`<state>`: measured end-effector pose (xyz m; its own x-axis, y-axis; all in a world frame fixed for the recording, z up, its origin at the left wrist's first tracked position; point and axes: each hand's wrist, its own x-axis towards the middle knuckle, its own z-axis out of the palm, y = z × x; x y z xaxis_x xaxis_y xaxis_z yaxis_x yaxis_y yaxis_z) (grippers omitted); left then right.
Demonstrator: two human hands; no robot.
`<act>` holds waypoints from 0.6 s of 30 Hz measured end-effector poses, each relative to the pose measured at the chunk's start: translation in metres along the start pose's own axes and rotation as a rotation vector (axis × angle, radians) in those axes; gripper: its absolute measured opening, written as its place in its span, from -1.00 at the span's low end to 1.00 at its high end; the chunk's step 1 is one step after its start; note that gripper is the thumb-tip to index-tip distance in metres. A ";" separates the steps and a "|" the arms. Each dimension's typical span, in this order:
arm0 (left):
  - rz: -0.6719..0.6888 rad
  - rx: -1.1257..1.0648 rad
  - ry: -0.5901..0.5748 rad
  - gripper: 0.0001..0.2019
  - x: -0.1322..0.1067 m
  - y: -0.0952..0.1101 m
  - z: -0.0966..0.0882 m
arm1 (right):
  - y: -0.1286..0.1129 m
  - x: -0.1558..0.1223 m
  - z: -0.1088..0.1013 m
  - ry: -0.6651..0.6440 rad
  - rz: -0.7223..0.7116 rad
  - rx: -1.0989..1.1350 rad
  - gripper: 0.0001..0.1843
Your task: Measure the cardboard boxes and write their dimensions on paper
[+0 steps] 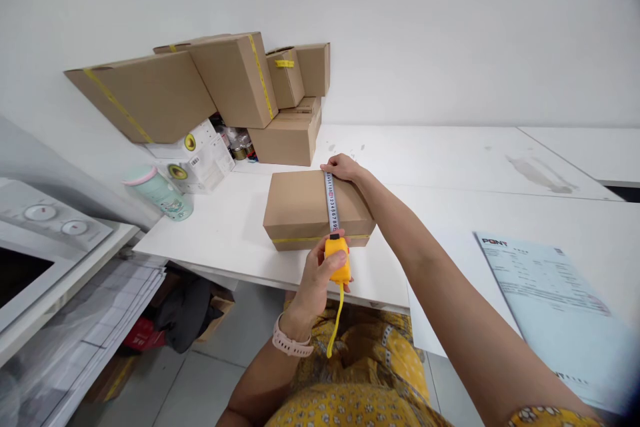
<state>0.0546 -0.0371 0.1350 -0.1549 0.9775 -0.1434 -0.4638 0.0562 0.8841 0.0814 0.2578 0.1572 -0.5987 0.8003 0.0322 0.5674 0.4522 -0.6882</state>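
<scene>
A closed brown cardboard box [297, 203] with yellow tape around its side sits on the white table in front of me. My left hand [323, 270] is wrapped around the yellow case of a tape measure [339, 263], just at the box's near edge. A yellow wrist strap dangles from the case. The metal blade lies across the top of the box, from the near edge to the far one. At the far edge my right hand [343, 167] pinches the blade's end, its fingertips partly hidden behind the hand.
Several cardboard boxes [235, 77] are stacked at the back left against the wall. A mint-green tumbler [163, 193] stands by white cartons [207, 167]. A microwave [45, 240] is at the left. Light-blue printed papers [545, 300] lie at the right.
</scene>
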 end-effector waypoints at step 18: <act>0.419 0.152 0.416 -0.45 -0.011 0.022 -0.141 | 0.069 -0.203 0.000 0.156 0.093 0.566 -0.24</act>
<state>-0.0768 -0.0754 0.0932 -0.6393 0.7629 0.0958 -0.1644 -0.2573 0.9522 0.2417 0.1260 0.1031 -0.4465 0.8943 0.0295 0.1987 0.1313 -0.9712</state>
